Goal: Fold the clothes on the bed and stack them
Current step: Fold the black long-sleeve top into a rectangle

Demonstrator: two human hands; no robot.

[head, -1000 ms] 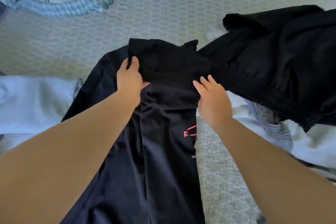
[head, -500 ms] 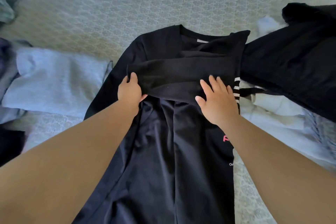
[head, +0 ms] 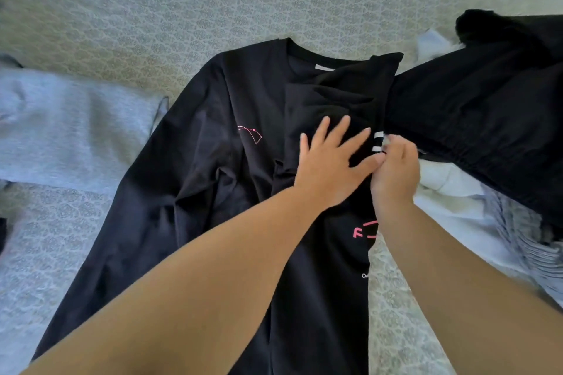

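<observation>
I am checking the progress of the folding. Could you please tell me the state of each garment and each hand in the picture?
black shirt: spread flat, right sleeve folded in, not finished
left hand: open, pressing the folded sleeve
right hand: fingers curled, pinching the shirt's right edge
grey garment: lying at left, fold unclear
black garment: unfolded heap at right
white clothes: crumpled, unfolded
</observation>
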